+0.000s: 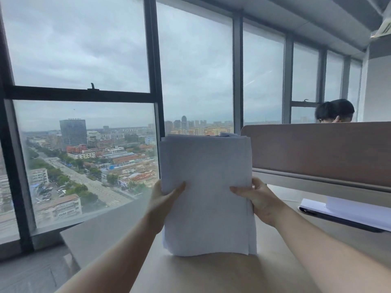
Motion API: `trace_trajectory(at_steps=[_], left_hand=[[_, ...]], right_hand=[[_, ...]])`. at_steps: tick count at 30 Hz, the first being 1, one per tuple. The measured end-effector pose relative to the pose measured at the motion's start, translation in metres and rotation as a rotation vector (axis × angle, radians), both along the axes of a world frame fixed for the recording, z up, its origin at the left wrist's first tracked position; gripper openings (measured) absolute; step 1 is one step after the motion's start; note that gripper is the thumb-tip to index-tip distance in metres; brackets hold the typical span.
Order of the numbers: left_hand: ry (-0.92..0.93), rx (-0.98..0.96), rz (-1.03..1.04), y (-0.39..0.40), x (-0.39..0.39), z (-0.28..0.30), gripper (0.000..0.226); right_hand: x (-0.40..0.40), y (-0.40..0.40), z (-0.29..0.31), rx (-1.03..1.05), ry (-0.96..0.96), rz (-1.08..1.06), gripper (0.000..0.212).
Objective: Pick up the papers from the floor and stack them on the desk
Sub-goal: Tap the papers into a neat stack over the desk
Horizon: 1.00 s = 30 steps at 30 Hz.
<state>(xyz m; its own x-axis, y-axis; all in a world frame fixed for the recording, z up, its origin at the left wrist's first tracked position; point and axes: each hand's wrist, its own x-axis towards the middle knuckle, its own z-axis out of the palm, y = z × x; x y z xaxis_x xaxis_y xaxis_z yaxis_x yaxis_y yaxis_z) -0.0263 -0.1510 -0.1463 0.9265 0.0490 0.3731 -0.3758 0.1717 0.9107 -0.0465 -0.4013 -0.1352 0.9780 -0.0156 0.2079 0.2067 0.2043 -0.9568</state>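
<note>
Bare table [211,273] is lying open in front of the upright papers [206,193]. A wooden partition [317,153] is blocking the far side, and a dark tray [347,216] of sheets is occupying the right.

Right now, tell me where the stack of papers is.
The stack of papers stands upright at centre frame, its bottom edge on the desk, gripped between the left hand and right hand.

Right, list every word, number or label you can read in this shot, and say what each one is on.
None can be read.
Stack of papers, held upright on the desk by the left hand and right hand: facing sheet looks blank.
Tall building outside the window: rooftop sign, too small.
Ceiling sign, top right: dark marks, cut off and blurred.
</note>
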Motion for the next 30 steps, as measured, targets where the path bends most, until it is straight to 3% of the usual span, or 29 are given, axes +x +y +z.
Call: trace_trajectory(at_steps=[3, 7, 9, 14, 18, 25, 27, 30], left_hand=[[0.054, -0.027, 0.152, -0.010, -0.001, -0.015, 0.044], [0.029, -0.049, 0.183, -0.021, -0.003, -0.011, 0.026], [-0.017, -0.052, 0.211, -0.021, 0.001, 0.003, 0.021], [-0.005, 0.107, 0.226, -0.009, 0.017, 0.001, 0.051], [0.057, 0.123, 0.225, -0.017, 0.024, -0.019, 0.029], [0.203, 0.219, 0.082, -0.020, 0.037, -0.047, 0.017], [0.209, 0.293, 0.131, -0.016, 0.042, -0.051, 0.005], [0.168, 0.388, 0.286, -0.009, 0.048, -0.051, 0.018]], right_hand=[[0.002, 0.011, -0.010, -0.021, 0.005, -0.055, 0.048], [0.002, 0.025, -0.013, 0.017, -0.040, -0.147, 0.025], [0.004, 0.027, -0.006, 0.058, -0.081, -0.179, 0.029], [0.000, 0.025, -0.001, -0.067, -0.077, -0.132, 0.032], [0.009, 0.031, -0.014, -0.096, -0.045, -0.179, 0.045], [0.026, 0.035, -0.036, -0.179, 0.023, -0.220, 0.034], [0.031, 0.032, -0.042, -0.222, 0.075, -0.241, 0.030], [0.036, 0.030, -0.049, -0.275, 0.117, -0.273, 0.025]])
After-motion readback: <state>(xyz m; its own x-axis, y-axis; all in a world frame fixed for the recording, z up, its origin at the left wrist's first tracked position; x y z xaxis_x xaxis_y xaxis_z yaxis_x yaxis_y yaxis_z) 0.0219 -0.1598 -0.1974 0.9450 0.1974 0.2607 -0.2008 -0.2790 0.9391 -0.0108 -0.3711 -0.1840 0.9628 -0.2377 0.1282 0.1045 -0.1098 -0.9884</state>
